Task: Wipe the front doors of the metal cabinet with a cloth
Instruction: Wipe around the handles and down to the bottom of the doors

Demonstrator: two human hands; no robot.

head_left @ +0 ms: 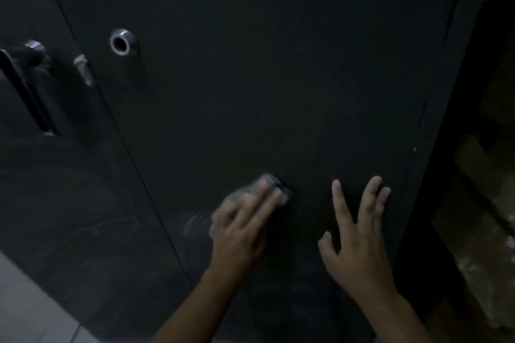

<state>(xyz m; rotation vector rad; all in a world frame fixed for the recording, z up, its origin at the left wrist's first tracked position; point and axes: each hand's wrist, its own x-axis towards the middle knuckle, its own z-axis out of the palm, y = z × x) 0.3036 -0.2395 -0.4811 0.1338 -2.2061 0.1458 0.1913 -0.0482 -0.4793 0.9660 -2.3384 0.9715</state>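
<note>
A dim, downward view of a dark metal cabinet with two front doors, which fill nearly the whole frame. The right door takes up the centre. The left door runs along the 9 o'clock side, and a thin seam divides them.

At about 6 o'clock, the left hand lies flat against the right door with fairly straight fingers, pressing a pale cloth to the metal. The cloth shows past the fingertips and beside the palm. Both hand and cloth are motion-blurred.

Just beside it, toward 5 o'clock, the right hand rests released on the same door, fingers spread and holding nothing.

At 10 o'clock there is a silver lock ring on the right door. To its left are a small metal latch and a long dark handle.

Pale floor tiles show at 7 o'clock. At 3 o'clock, brownish shapes sit beside the cabinet, too dark to identify.
</note>
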